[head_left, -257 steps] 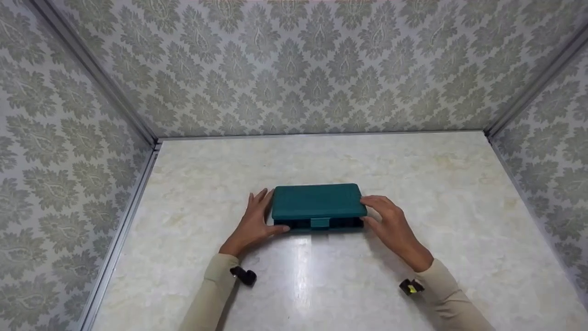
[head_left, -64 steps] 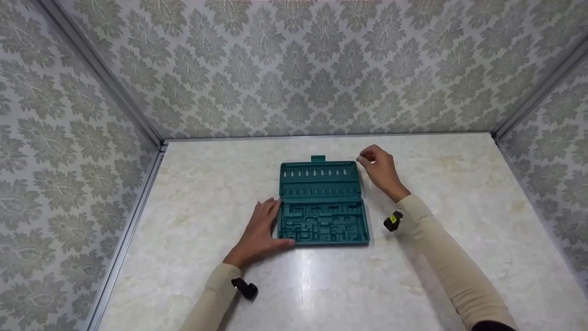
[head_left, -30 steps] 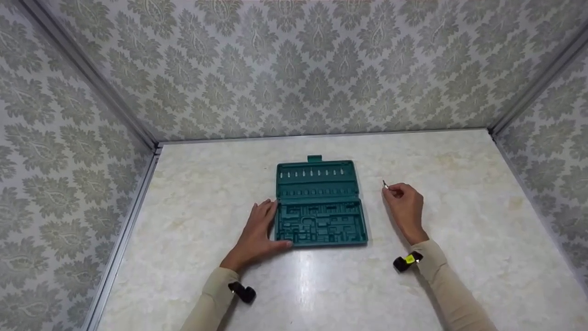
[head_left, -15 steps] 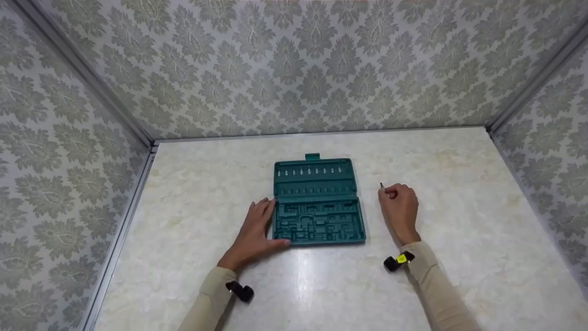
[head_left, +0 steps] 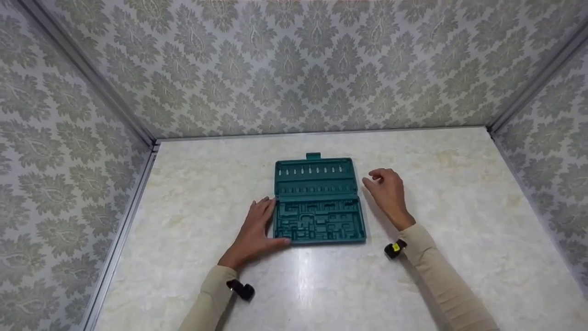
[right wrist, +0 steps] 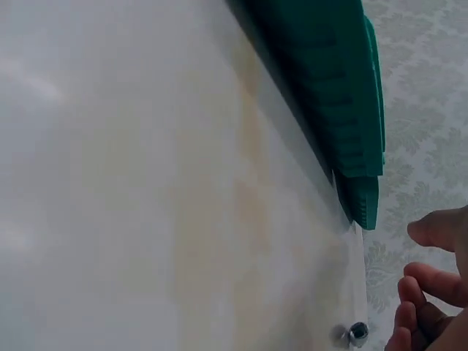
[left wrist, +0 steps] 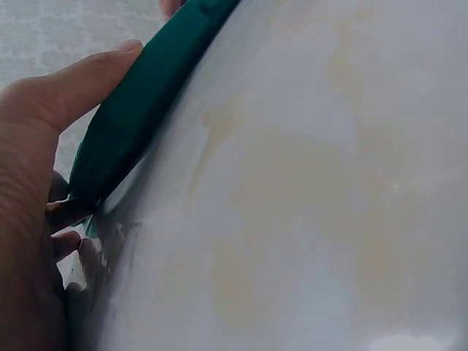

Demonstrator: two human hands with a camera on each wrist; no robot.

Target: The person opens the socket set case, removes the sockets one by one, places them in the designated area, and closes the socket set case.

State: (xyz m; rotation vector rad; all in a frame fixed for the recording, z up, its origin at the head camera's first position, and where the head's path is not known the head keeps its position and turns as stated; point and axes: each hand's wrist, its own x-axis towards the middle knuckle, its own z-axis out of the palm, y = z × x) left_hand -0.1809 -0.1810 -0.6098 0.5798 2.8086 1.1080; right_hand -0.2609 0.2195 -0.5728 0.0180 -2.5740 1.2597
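Observation:
A green screwdriver bit case (head_left: 317,198) lies unfolded on the table, its lid (head_left: 314,179) at the far side with a row of several small metal bits (head_left: 309,170). Moulded recesses fill the near half. My left hand (head_left: 252,234) holds the near left corner, thumb along the front rim and fingers against the left side. Just right of the lid, my right hand (head_left: 388,197) hovers, thumb and index finger apart with nothing between them. Below those fingers, the right wrist view shows a small metal bit (right wrist: 357,334) on the table; in the head view the hand hides it.
The pale marbled table (head_left: 206,184) is bounded by patterned walls (head_left: 294,69) at the back and both sides. A latch tab (head_left: 313,156) sticks out from the lid's far edge. Each wrist bears a small black camera (head_left: 241,290).
The case was closed at first and now lies open. My right hand carried a bit to the right of the case, let go of it, and has moved up-left. My left hand stays put.

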